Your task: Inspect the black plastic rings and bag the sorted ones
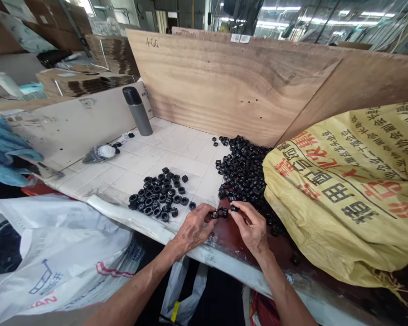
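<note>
My left hand (197,226) is closed at the table's front edge, thumb and fingers pinching a small black plastic ring (214,214). Another black ring-shaped part (222,212) sits right beside it, between the two hands; whether it is held or lies on the table I cannot tell. Just to the right, my right hand (250,224) pinches a small black plastic part (234,208) between thumb and forefinger. Beyond the right hand spreads a large heap of black plastic parts (243,170). A smaller group of black rings (156,194) lies to the left of my left hand.
A yellow woven sack (326,217) borders the heap on the right. Wooden boards (224,81) wall the table's back. A grey flask (139,115) stands at back left, near a clear bag (100,154). A white sack (78,253) hangs at front left.
</note>
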A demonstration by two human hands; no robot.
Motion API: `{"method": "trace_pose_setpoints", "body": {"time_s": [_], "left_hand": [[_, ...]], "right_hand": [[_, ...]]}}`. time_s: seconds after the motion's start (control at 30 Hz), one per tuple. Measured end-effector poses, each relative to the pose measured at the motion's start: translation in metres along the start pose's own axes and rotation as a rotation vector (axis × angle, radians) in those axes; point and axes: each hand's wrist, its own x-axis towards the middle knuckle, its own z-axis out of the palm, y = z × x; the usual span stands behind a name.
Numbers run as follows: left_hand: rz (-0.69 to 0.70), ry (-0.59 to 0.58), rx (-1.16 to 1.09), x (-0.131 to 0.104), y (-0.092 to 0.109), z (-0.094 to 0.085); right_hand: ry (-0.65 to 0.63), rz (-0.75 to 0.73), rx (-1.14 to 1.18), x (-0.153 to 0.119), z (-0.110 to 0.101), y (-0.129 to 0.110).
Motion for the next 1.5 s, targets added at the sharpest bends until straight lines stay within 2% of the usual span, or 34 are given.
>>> {"method": "trace_pose_setpoints", "body": {"time_s": [0.13,0.4,0.63,0.73,0.8,0.97,1.07,1.23,1.33,1.5], "left_hand": [[0.020,0.041,-0.091,0.001,0.001,-0.002],[0.021,0.014,-0.108,0.001,-0.002,-0.001],[-0.229,0.010,-0.362,-0.002,-0.003,0.002],[-0.257,0.001,-0.504,-0.002,-0.006,0.003],[-0.238,0.004,-0.545,-0.002,-0.007,0.004],[-0.120,0.054,-0.415,0.000,-0.010,0.001],[-0.063,0.050,-0.423,0.001,-0.009,0.000],[-0.078,0.012,-0.485,0.001,-0.007,-0.001],[-0.040,0.020,-0.478,0.001,-0.008,0.000],[-0.040,0.027,-0.476,0.002,-0.009,0.000]], "right_hand": [[-0.132,0.082,0.200,-0.002,0.007,-0.007],[-0.124,0.163,0.187,-0.005,0.014,-0.005],[-0.149,-0.008,0.053,0.000,0.011,-0.005],[-0.149,-0.056,0.035,0.002,0.011,-0.006],[-0.169,-0.061,0.035,0.001,0.011,-0.007],[-0.174,0.028,0.092,-0.002,0.011,-0.006],[-0.175,0.045,0.105,-0.003,0.012,-0.007],[-0.153,0.046,0.060,-0.003,0.016,-0.005],[-0.113,0.049,0.019,-0.007,0.020,0.002],[-0.191,-0.031,-0.053,-0.011,0.020,0.003]]}}
